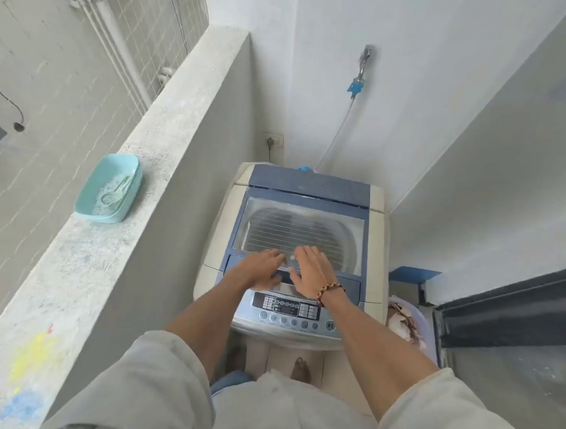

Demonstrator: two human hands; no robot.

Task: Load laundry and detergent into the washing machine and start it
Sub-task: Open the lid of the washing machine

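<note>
- Laundry point(406, 321) lies in a basket point(430, 319) on the floor, just right of the washing machine point(376, 224).
- Control panel point(289, 309) faces the person, below both wrists.
- Left hand point(262, 268) rests on the closed lid's point(302, 231) front edge, fingers loosely curled at the handle; whether they grip it cannot be told.
- Right hand point(310, 270) lies flat beside it, fingers straight and slightly spread.
- Teal tub of detergent powder point(111, 189) with a scoop sits on the ledge point(168, 146), left.
</note>
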